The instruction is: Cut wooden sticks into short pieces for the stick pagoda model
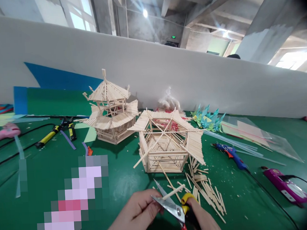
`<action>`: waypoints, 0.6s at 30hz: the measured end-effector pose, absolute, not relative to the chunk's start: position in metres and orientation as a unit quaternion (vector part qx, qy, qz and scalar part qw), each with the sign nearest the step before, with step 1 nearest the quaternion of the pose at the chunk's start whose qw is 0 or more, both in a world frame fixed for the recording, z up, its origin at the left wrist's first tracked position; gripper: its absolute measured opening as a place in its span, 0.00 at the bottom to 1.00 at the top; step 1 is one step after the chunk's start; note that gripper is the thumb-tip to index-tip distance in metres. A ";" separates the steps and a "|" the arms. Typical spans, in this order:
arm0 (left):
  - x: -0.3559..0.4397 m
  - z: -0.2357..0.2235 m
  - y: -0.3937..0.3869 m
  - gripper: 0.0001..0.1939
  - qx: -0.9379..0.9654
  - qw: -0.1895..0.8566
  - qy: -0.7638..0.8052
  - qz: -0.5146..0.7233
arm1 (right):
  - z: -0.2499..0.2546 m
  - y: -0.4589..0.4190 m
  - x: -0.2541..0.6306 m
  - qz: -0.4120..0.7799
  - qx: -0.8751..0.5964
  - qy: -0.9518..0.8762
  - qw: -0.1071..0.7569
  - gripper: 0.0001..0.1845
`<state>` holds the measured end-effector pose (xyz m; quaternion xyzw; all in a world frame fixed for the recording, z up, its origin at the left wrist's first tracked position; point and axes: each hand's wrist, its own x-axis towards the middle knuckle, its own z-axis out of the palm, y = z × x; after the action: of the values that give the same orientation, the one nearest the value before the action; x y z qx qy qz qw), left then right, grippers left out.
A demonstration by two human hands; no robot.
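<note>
My right hand [200, 219] grips scissors [171, 205] with yellow and red handles, blades parted around a thin wooden stick [173, 192]. My left hand [138, 212] pinches the near end of that stick, fingers closed. Just beyond the hands stands an unfinished hexagonal stick house [165, 143] with an open roof frame. A heap of loose sticks [206, 191] lies to the right of the scissors. A finished two-tier stick pavilion [109, 112] stands further back on the left.
The green table [42, 162] holds a blue glue gun [230, 154], a purple tool [286, 185] with a black cable, yellow-handled pliers [54, 132], a pink tool [3, 131], folded paper shapes [207, 117] and a clear plastic sheet [259, 133]. A white board [166, 69] walls off the back.
</note>
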<state>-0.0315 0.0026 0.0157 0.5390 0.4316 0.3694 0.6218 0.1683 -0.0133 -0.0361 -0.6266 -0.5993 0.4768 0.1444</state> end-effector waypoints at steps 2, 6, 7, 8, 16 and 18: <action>-0.036 0.014 0.006 0.14 0.505 0.690 0.401 0.329 | -0.038 -0.014 0.170 0.469 -0.625 -0.610 0.135 0.19; -0.036 0.013 0.008 0.14 0.483 0.719 0.391 0.311 | -0.043 -0.014 0.167 0.458 -0.632 -0.616 0.107 0.20; -0.034 0.014 0.007 0.14 0.496 0.697 0.410 0.316 | -0.044 -0.014 0.166 0.462 -0.636 -0.610 0.099 0.21; -0.032 0.015 0.006 0.13 0.517 0.665 0.430 0.325 | -0.046 -0.013 0.165 0.468 -0.639 -0.603 0.097 0.21; -0.020 0.020 -0.001 0.11 0.629 0.469 0.474 0.399 | -0.058 -0.018 0.166 0.460 -0.610 -0.612 0.205 0.19; -0.023 0.018 0.000 0.11 0.605 0.519 0.463 0.387 | -0.059 -0.021 0.168 0.443 -0.611 -0.620 0.215 0.18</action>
<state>-0.0228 0.0004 0.0183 0.6052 0.4633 0.3872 0.5188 0.1681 -0.0206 -0.0591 -0.6106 -0.6204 0.4428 0.2152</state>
